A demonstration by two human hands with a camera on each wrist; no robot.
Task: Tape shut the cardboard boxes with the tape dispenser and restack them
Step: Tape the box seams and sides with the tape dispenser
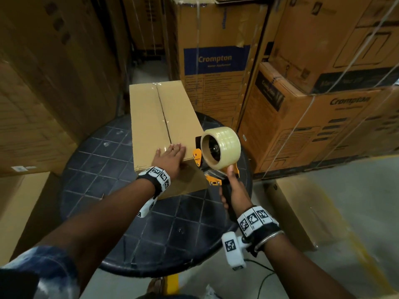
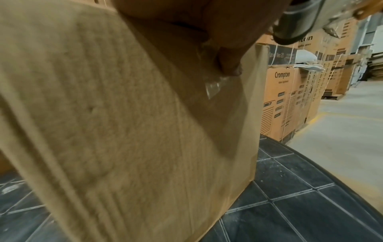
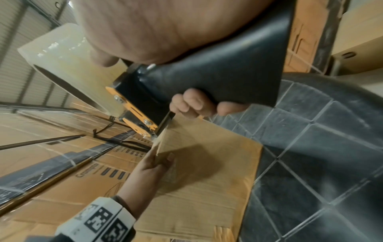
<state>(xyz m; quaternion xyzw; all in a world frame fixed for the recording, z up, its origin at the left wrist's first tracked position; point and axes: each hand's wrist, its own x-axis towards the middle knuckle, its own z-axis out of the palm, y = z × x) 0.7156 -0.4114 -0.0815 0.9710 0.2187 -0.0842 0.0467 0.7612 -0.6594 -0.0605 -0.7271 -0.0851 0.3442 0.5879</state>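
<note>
A long plain cardboard box (image 1: pixel 159 117) lies on a round dark table (image 1: pixel 112 160), its top flaps closed along a centre seam with clear tape on it. My left hand (image 1: pixel 170 156) lies flat with straight fingers on the near end of the box top (image 3: pixel 207 172), over the tape. My right hand (image 1: pixel 234 190) grips the black handle of the tape dispenser (image 1: pixel 216 160) just right of the box's near corner. The dispenser (image 3: pixel 145 101) has orange side plates and carries a roll of clear tape (image 1: pixel 221 147). In the left wrist view the box side (image 2: pixel 124 131) fills the frame.
Tall stacks of printed Crompton cartons (image 1: pixel 216 61) stand behind and to the right (image 1: pixel 323 117) of the table. More plain boxes sit on the floor at the left (image 1: pixel 19 203) and right (image 1: pixel 289 208). Grey concrete floor (image 1: pixel 356 212) lies at the right.
</note>
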